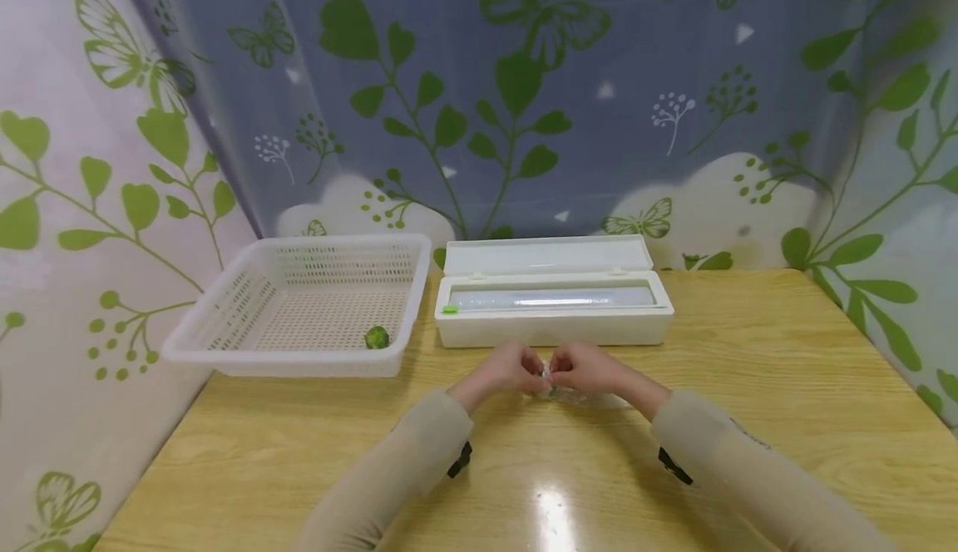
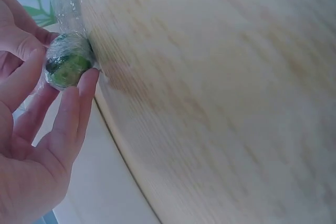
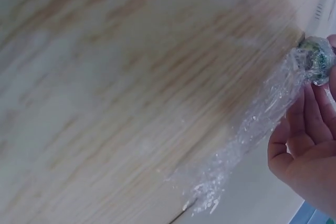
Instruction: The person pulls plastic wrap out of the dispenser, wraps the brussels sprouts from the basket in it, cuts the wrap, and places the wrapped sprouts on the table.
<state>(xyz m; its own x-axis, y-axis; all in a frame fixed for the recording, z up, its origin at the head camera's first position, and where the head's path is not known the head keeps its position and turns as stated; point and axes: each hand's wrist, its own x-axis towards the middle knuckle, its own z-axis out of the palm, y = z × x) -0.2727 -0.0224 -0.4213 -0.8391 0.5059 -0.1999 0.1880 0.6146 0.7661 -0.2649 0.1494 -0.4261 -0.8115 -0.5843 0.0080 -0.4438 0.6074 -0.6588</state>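
Both hands meet over the table just in front of a white box. Between them is a small round green vegetable (image 2: 69,62), wrapped in clear cling film. My left hand (image 1: 512,367) grips it from the left, thumb and fingertips around its side. From the other side my right hand (image 1: 587,367) pinches the wrapped vegetable with its fingertips. A crumpled tail of cling film (image 3: 247,129) trails away from it along the tabletop, under the right hand. In the head view the fingers hide most of the vegetable.
Behind the hands, the white box (image 1: 554,331) has its lid (image 1: 550,258) raised and a roll of film (image 1: 554,297) inside. A green slider (image 1: 450,309) sits at its left front. On the left, a white plastic basket (image 1: 299,360) contains another round green vegetable (image 1: 377,337).
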